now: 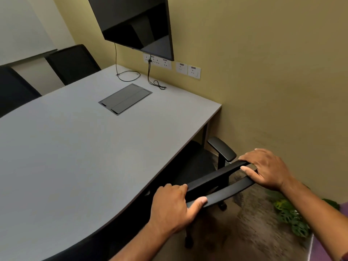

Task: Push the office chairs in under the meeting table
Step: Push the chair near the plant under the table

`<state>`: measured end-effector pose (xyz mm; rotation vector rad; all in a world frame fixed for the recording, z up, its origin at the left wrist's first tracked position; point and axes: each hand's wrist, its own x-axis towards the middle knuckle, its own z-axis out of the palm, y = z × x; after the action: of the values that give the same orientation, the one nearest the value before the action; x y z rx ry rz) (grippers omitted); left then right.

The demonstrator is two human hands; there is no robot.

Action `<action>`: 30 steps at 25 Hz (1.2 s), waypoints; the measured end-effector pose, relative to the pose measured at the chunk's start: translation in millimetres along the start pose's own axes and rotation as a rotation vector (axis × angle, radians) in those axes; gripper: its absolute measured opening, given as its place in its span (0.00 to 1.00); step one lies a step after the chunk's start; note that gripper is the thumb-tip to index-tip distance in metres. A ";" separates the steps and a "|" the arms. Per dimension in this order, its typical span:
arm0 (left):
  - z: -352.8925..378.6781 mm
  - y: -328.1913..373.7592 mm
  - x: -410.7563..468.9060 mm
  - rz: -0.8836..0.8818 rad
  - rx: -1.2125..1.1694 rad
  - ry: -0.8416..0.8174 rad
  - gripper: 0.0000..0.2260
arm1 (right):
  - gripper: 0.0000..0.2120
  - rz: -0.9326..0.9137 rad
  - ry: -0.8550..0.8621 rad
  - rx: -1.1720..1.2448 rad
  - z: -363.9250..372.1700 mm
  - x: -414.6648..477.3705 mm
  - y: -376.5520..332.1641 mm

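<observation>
A black office chair (218,181) stands at the near right side of the grey meeting table (79,147), its seat partly under the table edge. My left hand (175,206) grips the left end of the chair's top back bar. My right hand (263,168) holds the right end of the same bar. One armrest (222,148) sticks up close to the wall. Two more black chairs (73,63) stand at the far side of the table, the left one (13,87) partly cut off.
A yellow wall (273,81) runs close along the chair's right side. A dark screen (135,23) hangs over the table's far end, with sockets (188,69) and loose cables (130,76) below. A cable hatch (125,98) sits in the tabletop. Patterned carpet (263,223) lies underfoot.
</observation>
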<state>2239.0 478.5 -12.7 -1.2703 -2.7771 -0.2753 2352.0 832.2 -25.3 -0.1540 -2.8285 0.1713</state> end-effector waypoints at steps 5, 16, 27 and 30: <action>10.5 17.4 25.4 -0.096 -0.059 0.063 0.36 | 0.26 -0.050 -0.020 0.002 9.0 57.9 37.1; 23.5 43.6 114.3 -0.304 -0.077 0.089 0.37 | 0.25 -0.250 -0.042 0.066 38.3 188.6 113.0; 33.6 48.6 183.7 -0.522 -0.046 0.154 0.34 | 0.26 -0.402 -0.074 0.114 64.3 286.4 151.5; 33.8 37.3 186.8 -0.551 -0.064 0.154 0.29 | 0.25 -0.424 -0.038 0.134 70.5 290.9 150.3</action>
<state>2145.2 647.8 -14.3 -0.4389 -2.9372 -0.4714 2067.7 1009.4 -27.4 0.4778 -2.7973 0.2671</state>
